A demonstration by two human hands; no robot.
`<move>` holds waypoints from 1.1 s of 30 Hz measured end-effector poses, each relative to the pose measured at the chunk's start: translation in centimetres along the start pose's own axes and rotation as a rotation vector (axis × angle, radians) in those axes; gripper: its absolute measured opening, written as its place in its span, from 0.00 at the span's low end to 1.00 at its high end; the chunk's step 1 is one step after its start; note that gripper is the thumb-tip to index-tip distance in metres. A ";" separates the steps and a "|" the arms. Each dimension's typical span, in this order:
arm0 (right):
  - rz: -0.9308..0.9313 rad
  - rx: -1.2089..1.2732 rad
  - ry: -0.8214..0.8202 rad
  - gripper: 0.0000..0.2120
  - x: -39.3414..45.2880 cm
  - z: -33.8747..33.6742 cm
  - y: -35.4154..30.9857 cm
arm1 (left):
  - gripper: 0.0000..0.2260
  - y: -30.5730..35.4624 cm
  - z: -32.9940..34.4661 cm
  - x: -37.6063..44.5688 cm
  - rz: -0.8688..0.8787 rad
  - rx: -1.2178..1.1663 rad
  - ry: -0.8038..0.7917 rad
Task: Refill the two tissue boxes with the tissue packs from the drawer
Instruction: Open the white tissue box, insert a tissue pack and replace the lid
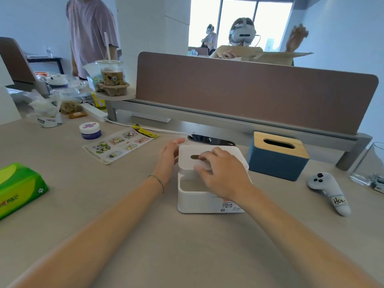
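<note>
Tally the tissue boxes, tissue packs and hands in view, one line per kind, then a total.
Tissue boxes: 2, white tissue box, blue tissue box
Tissue packs: 1, green tissue pack
Hands: 2, left hand, right hand
Total: 5

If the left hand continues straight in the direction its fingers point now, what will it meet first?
The left hand lies beside the white tissue box, fingers pointing away toward the divider. Straight ahead, it would probably first reach the white cable near the desk's dark cable port, though depth is hard to judge.
</note>
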State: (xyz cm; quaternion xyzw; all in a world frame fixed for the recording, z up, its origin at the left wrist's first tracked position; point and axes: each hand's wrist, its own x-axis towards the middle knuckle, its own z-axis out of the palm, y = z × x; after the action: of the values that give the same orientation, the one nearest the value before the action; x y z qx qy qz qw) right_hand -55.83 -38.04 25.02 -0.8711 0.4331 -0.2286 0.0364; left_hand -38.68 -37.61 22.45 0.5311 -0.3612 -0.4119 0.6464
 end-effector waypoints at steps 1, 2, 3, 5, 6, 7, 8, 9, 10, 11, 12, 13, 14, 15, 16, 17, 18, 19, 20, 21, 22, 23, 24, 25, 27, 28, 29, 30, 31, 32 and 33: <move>-0.002 -0.039 -0.030 0.23 0.1 0.2 0.0 | 0.14 0.3 0.4 0.2 -0.010 -0.036 -0.022; -0.011 -0.078 -0.051 0.25 0.2 0.4 0.1 | 0.16 0.6 0.7 0.4 -0.025 -0.074 -0.037; -0.023 -0.113 -0.064 0.26 0.1 0.6 0.1 | 0.20 0.6 0.9 0.6 -0.048 -0.100 -0.047; -0.035 -0.139 -0.061 0.26 0.1 0.8 0.2 | 0.23 0.1 1.1 0.8 -0.072 -0.138 -0.066; -0.037 -0.141 -0.053 0.25 0.2 0.9 0.3 | 0.21 -0.2 1.1 0.9 -0.068 -0.155 -0.082; -0.039 -0.144 -0.047 0.25 0.2 1.0 0.3 | 0.18 -0.6 1.2 0.9 -0.068 -0.172 -0.092; -0.039 -0.144 -0.042 0.25 0.2 1.1 0.3 | 0.16 -1.0 1.1 1.1 -0.078 -0.195 -0.095; -0.036 -0.141 -0.041 0.25 0.2 1.1 0.3 | 0.16 -1.3 1.1 1.3 -0.096 -0.217 -0.095; -0.034 -0.135 -0.041 0.25 0.2 1.1 0.3 | 0.15 -1.7 1.0 1.6 -0.116 -0.231 -0.096; -0.032 -0.132 -0.042 0.25 0.2 1.1 0.4 | 0.15 -1.8 1.0 1.7 -0.132 -0.229 -0.095; -0.032 -0.129 -0.042 0.25 0.2 1.1 0.4 | 0.15 -1.9 1.1 1.8 -0.144 -0.235 -0.102; -0.031 -0.125 -0.041 0.25 0.2 1.1 0.4 | 0.15 -2.0 1.1 1.9 -0.152 -0.238 -0.110; -0.029 -0.119 -0.040 0.25 0.2 1.1 0.4 | 0.15 -2.0 1.2 2.0 -0.154 -0.241 -0.120; -0.026 -0.112 -0.039 0.25 0.2 1.1 0.4 | 0.15 -2.1 1.2 2.1 -0.153 -0.242 -0.121; -0.024 -0.106 -0.039 0.25 0.2 1.2 0.4 | 0.14 -2.1 1.2 2.1 -0.154 -0.247 -0.121; -0.023 -0.103 -0.038 0.25 0.2 1.2 0.5 | 0.14 -2.1 1.2 2.1 -0.159 -0.252 -0.121; -0.021 -0.101 -0.035 0.25 0.2 1.2 0.5 | 0.15 -2.1 1.2 2.2 -0.162 -0.260 -0.121; -0.021 -0.102 -0.033 0.25 0.2 1.2 0.5 | 0.15 -2.1 1.3 2.3 -0.161 -0.273 -0.123; -0.022 -0.104 -0.029 0.25 0.3 1.2 0.6 | 0.16 -2.2 1.3 2.4 -0.160 -0.287 -0.121; -0.022 -0.107 -0.027 0.25 0.3 1.2 0.6 | 0.16 -2.2 1.4 2.4 -0.157 -0.297 -0.120; -0.021 -0.106 -0.026 0.25 0.3 1.1 0.6 | 0.16 -2.1 1.4 2.3 -0.155 -0.304 -0.125; -0.020 -0.105 -0.024 0.25 0.3 1.1 0.6 | 0.16 -2.1 1.4 2.3 -0.154 -0.309 -0.132; -0.021 -0.104 -0.024 0.25 0.3 1.2 0.6 | 0.16 -2.1 1.4 2.2 -0.153 -0.314 -0.137; -0.021 -0.101 -0.024 0.25 0.2 1.3 0.6 | 0.16 -2.2 1.3 2.3 -0.151 -0.313 -0.140; -0.025 -0.105 -0.015 0.25 0.2 1.3 0.6 | 0.17 -2.3 1.3 2.3 -0.145 -0.305 -0.139; -0.036 -0.118 0.004 0.25 0.1 1.3 0.6 | 0.19 -2.3 1.3 2.2 -0.158 -0.309 -0.140; -0.050 -0.134 0.031 0.25 0.1 1.3 0.6 | 0.21 -2.4 1.3 2.3 -0.177 -0.321 -0.157; -0.060 -0.147 0.058 0.25 0.0 1.3 0.6 | 0.23 -2.4 1.3 2.3 -0.193 -0.329 -0.169; -0.063 -0.150 0.071 0.26 0.0 1.3 0.6 | 0.24 -2.5 1.3 2.4 -0.203 -0.329 -0.172; -0.062 -0.145 0.069 0.26 0.0 1.4 0.6 | 0.24 -2.5 1.3 2.5 -0.207 -0.321 -0.168; -0.058 -0.136 0.055 0.26 0.0 1.4 0.6 | 0.24 -2.5 1.3 2.4 -0.210 -0.310 -0.172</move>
State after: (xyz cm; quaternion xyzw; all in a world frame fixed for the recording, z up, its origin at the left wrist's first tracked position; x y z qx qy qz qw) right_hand -55.71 -38.62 23.60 -0.8772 0.4229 -0.2234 -0.0417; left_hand -39.25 -40.58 20.33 0.4229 -0.2898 -0.5715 0.6408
